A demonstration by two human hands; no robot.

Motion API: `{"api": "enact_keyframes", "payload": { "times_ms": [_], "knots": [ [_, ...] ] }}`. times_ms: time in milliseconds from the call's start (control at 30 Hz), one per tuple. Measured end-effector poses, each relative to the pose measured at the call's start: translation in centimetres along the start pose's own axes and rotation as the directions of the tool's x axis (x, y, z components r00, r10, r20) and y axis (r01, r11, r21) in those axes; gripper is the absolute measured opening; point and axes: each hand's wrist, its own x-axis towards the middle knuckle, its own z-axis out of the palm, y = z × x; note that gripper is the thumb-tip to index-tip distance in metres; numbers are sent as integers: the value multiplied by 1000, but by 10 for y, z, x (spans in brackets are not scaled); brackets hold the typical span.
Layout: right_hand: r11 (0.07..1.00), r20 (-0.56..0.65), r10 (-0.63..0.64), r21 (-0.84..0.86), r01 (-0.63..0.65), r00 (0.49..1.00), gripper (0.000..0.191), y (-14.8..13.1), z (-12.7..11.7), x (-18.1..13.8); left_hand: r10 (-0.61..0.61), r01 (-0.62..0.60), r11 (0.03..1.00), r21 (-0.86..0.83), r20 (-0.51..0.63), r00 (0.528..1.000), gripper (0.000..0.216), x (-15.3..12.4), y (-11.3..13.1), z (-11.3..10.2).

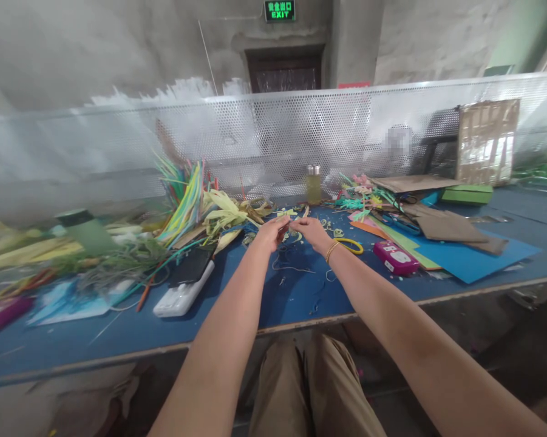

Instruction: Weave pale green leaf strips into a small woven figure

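Observation:
Both arms reach out over a blue worktable. My left hand and my right hand meet above the table's middle, fingertips pinched on a small pale yellow-green strip held between them. A gold bracelet circles my right wrist. Thin threads and scraps lie on the table just under the hands. A heap of yellow and green leaf-like strips sits to the left of my left hand.
A white power bank with a black phone on it lies at left, near a green bottle. A pink box, yellow-handled scissors, coloured paper sheets and brown card lie at right. A perforated metal screen backs the table.

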Motion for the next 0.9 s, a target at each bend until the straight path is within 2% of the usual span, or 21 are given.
{"api": "enact_keyframes", "payload": {
  "times_ms": [100,267,433,633,800,900],
  "knots": [
    [1000,-47,-17,-6,17,999,21,2,-1,1,-12,11,1000,28,25,1000,28,0,-2,0],
    [999,-28,-3,-32,2,1000,21,2,-1,1,6,-6,1000,-2,12,1000,27,-1,-1,1],
    [994,-62,110,32,-108,992,24,-4,-5,1,29,-28,999,-42,14,999,22,1,-1,0],
    [965,-176,224,180,-192,959,32,-17,-10,0,36,-36,999,-11,20,999,20,-1,-2,2],
    [963,-118,190,216,-161,975,35,-17,-7,-1,24,-24,1000,-16,44,999,21,-5,-2,4],
    [972,-124,143,204,-116,982,38,-13,-7,0,29,-28,999,-17,49,998,22,-6,-3,6]
  ]
}}
